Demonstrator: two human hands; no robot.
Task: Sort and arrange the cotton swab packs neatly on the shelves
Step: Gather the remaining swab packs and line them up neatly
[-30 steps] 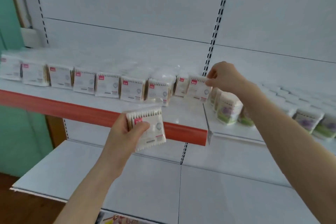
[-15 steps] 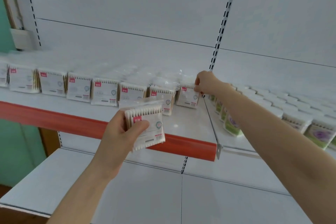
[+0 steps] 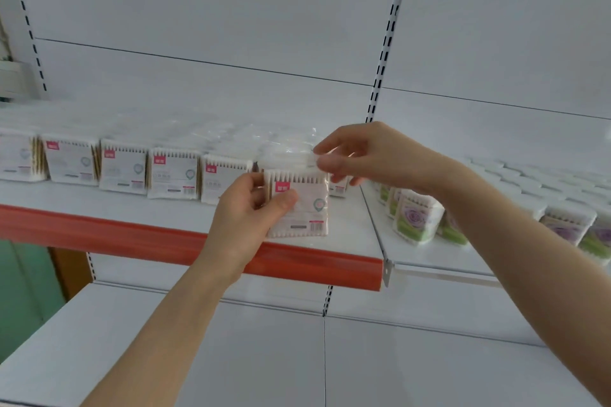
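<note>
Left fingers: your thumb (image 3: 285, 200) lies across the front of the held pack (image 3: 307, 208); the other fingers curl behind it; a firm grasp
Right fingers: curled, tips (image 3: 325, 162) pinching the pack's clear top flap; blurred, mind you
Left hand (image 3: 246, 218): up from below, in front of the red strip (image 3: 132, 238)
Right hand (image 3: 367, 155): in from the right, just above the pack
Held pack: upright, red label top left; in the air before the right end of the upper shelf (image 3: 350, 228)
Row of packs (image 3: 123, 168): standing side by side along that shelf, faces forward
Flower-label tubs (image 3: 418, 218): lined up on the neighbouring shelf, right
Lower shelf (image 3: 198, 340): beneath your forearms
</note>
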